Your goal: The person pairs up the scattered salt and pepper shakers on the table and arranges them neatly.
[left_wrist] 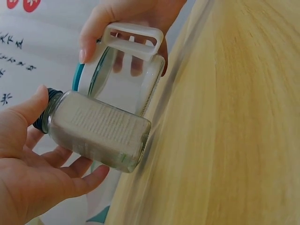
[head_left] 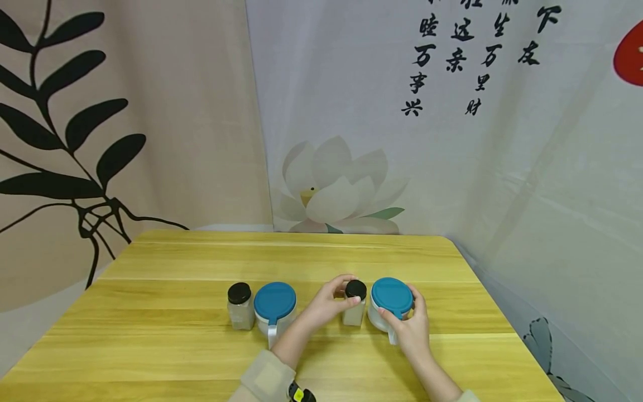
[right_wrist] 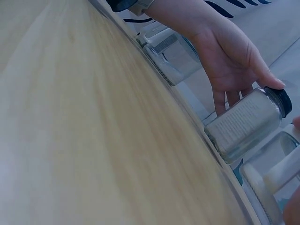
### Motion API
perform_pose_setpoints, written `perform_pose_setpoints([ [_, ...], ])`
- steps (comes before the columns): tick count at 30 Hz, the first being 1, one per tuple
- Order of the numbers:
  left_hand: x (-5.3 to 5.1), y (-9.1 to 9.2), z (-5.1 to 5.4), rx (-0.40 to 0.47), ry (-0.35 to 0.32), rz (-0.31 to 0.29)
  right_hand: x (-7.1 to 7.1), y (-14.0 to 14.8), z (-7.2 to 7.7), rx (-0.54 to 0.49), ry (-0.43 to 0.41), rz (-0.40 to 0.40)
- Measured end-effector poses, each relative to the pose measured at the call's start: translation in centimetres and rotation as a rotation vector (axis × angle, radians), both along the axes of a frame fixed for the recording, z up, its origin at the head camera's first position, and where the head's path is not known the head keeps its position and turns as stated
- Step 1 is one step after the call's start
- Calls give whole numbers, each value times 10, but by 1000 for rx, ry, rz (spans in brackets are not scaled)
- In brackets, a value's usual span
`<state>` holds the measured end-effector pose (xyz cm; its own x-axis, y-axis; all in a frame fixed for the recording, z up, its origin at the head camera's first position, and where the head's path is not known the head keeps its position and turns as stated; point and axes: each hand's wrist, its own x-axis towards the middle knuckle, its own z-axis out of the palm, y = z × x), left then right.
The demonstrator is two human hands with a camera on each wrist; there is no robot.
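Note:
My left hand (head_left: 325, 306) grips a small glass jar (head_left: 353, 316) with a black lid and pale contents, thumb against the lid and fingers along the far side. In the left wrist view this jar (left_wrist: 101, 129) has lines of print on its glass. Just to its right, a wider clear jar with a blue lid (head_left: 392, 296) stands between the thumb and fingers of my right hand (head_left: 414, 330). Its white handle (left_wrist: 133, 40) points toward me. Both jars rest upright on the table, side by side.
Left of my left forearm stand a second black-lidded jar (head_left: 240, 307) and another blue-lidded jar (head_left: 274, 304) with a white handle. All stand on a yellow wood-grain table (head_left: 166, 329). A printed cloth (head_left: 452, 167) hangs behind the table's far edge.

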<state>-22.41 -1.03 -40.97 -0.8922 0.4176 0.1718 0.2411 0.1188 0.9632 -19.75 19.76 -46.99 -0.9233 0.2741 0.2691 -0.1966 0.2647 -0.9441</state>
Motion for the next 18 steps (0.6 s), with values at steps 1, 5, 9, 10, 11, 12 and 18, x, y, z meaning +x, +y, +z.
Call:
perform_pose_setpoints([
  [1, 1, 0, 1, 2, -5, 0, 0, 0, 0, 3, 2, -1],
  [5, 1, 0, 1, 6, -17, -1, 0, 0, -1, 7, 8, -6],
  [9, 2, 0, 1, 10, -19, 0, 0, -1, -1, -2, 10, -2],
  [10, 2, 0, 1, 10, -16, 2, 0, -1, -1, -4, 11, -1],
  [11, 2, 0, 1, 9, -15, 4, 0, -1, -1, -5, 11, 1],
  [12, 3, 0, 1, 9, -12, 5, 1, -1, -1, -7, 11, 1],
  [18, 1, 1, -2, 0, -16, 5, 0, -1, -2, -5, 9, 0],
])
